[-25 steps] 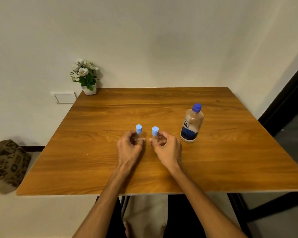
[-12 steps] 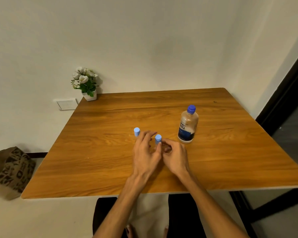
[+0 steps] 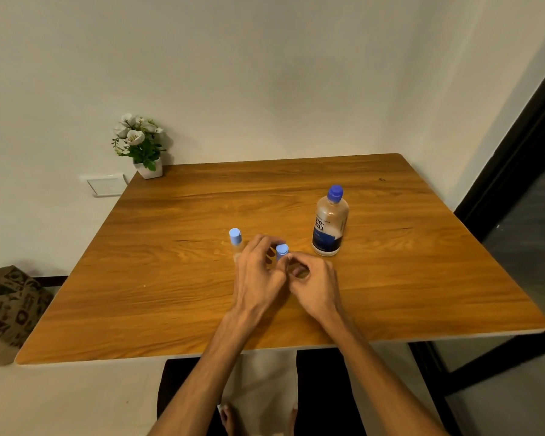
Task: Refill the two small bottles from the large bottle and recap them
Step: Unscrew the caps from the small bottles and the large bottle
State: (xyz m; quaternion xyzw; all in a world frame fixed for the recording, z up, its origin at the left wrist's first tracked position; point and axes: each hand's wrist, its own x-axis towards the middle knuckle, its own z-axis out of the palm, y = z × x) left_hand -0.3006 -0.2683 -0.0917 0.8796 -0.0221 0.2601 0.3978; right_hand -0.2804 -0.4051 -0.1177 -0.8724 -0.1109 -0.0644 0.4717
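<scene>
Two small clear bottles with light blue caps stand near the middle of the wooden table [image 3: 177, 297]. The left small bottle [image 3: 235, 239] stands free, just left of my hands. Both hands meet at the right small bottle [image 3: 282, 250]: my left hand [image 3: 258, 275] has its fingers at the blue cap, and my right hand [image 3: 315, 283] is closed around the bottle's body, which is hidden. The large bottle [image 3: 329, 223], with a dark blue cap and a blue label, stands upright and capped to the right of my hands.
A small white pot of white flowers [image 3: 142, 146] sits at the table's far left corner. A patterned brown bag [image 3: 10, 306] lies on the floor at the left. A dark door frame [image 3: 516, 158] runs along the right.
My left hand has let go of the left small bottle and moved right onto the right bottle's cap. My right hand keeps its hold on that bottle.
</scene>
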